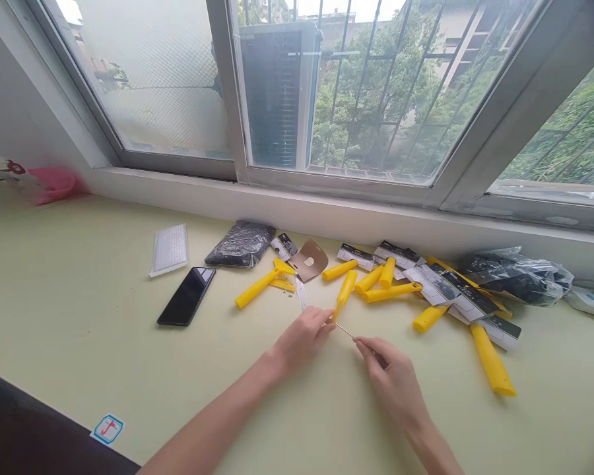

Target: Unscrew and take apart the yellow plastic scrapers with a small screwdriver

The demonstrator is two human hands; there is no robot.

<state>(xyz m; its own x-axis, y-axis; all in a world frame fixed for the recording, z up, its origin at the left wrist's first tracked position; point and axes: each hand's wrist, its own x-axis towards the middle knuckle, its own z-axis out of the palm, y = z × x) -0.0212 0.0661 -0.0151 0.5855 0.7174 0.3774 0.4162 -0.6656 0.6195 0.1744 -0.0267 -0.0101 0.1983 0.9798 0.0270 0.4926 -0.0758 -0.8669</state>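
Gripping at frame centre: left hand (304, 334) closed on a yellow plastic handle (346, 289), near end hidden; right hand (392, 375) pinching a slim metal rod (344, 330), rear end obscured.

Two hands (307, 335) (392, 375), one screwdriver (344, 330), one phone (187, 297), one sticker (108, 429)

The left hand (305, 336) holds a yellow tool (346, 290), the right hand (389, 369) a thin rod (344, 330).

L hand (313, 332) in a pinch, L forearm (228, 408) angled up from btm L, & R hand (389, 371) nearby but apart, thumb & fingers (360, 342) pinched too, R forearm (428, 441) in from btm R.
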